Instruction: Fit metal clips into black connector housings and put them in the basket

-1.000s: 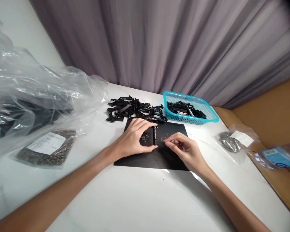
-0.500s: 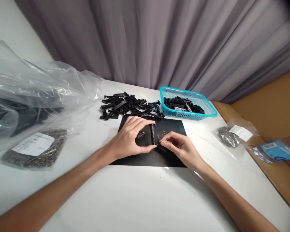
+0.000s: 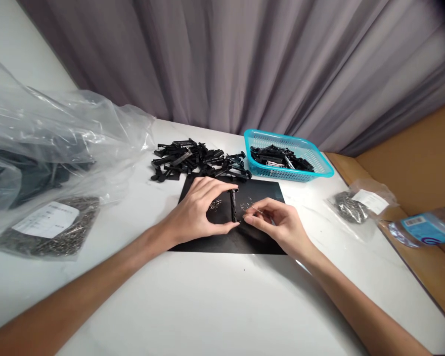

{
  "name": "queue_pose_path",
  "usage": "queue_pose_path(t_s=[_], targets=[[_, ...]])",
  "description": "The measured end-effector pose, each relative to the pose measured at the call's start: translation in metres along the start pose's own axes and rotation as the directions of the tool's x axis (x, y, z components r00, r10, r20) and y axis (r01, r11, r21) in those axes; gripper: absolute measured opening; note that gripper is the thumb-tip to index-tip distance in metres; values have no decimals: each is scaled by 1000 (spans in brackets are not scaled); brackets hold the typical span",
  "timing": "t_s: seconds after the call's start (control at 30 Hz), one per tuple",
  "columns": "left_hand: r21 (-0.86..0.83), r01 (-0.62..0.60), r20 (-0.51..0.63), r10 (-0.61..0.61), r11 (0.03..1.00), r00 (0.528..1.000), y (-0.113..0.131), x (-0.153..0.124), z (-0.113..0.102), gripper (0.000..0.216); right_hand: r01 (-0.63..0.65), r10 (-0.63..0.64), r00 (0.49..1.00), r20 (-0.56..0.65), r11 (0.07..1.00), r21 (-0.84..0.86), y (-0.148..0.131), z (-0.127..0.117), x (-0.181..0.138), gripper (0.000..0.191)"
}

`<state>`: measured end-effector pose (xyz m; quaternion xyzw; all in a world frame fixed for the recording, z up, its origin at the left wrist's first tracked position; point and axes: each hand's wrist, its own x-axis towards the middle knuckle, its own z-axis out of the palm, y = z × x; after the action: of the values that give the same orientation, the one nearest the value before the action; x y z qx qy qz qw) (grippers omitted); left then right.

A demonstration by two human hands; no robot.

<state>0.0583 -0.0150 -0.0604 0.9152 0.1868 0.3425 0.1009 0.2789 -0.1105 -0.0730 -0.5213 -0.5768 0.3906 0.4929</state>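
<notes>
Between the thumb and fingertips of my left hand (image 3: 196,210), a slim black plastic part (image 3: 233,206) is gripped by its two ends, standing lengthwise over a black mat (image 3: 226,242). Just right of it, my right hand (image 3: 276,217) is closed in a pinch. A thin, shiny metal wire piece (image 3: 257,210) shows at its fingertips; its exact shape is too small to make out. One little heap of small metal pieces (image 3: 215,204) lies on the mat behind the left hand's fingers, and more small metal pieces (image 3: 246,202) lie near the right fingertips.
Behind the mat is a pile of black plastic parts (image 3: 193,158). A blue basket (image 3: 289,173) holds similar parts. Bags of metal pieces lie left (image 3: 70,232) and right (image 3: 350,210). Large clear plastic (image 3: 107,123) covers the far left; a labelled bottle (image 3: 426,227) lies right.
My right hand's fingers have shifted slightly, and the thin metal piece shows more clearly at their tips. My left hand keeps the black part in the same hold.
</notes>
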Motion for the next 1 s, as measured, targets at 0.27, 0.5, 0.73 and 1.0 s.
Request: queue_pose_path(t_s=[0.27, 0.5, 0.73, 1.0], targets=[[-5, -2, 2, 2, 1000, 1000, 1, -1, 0, 58, 130, -125, 991, 55, 985, -112, -8, -1, -3, 8], [2, -20, -26, 20, 1000, 999, 3, -1, -1, 58, 133, -130, 991, 39, 987, -92, -9, 5, -6, 8], [6, -38, -19, 39, 999, 999, 4, 0, 0, 55, 160, -152, 986, 70, 977, -141, -14, 7, -7, 8], [16, -48, -10, 49, 999, 999, 5, -1, 0, 57, 209, -175, 968, 178, 958, -194, -17, 2, -7, 8]])
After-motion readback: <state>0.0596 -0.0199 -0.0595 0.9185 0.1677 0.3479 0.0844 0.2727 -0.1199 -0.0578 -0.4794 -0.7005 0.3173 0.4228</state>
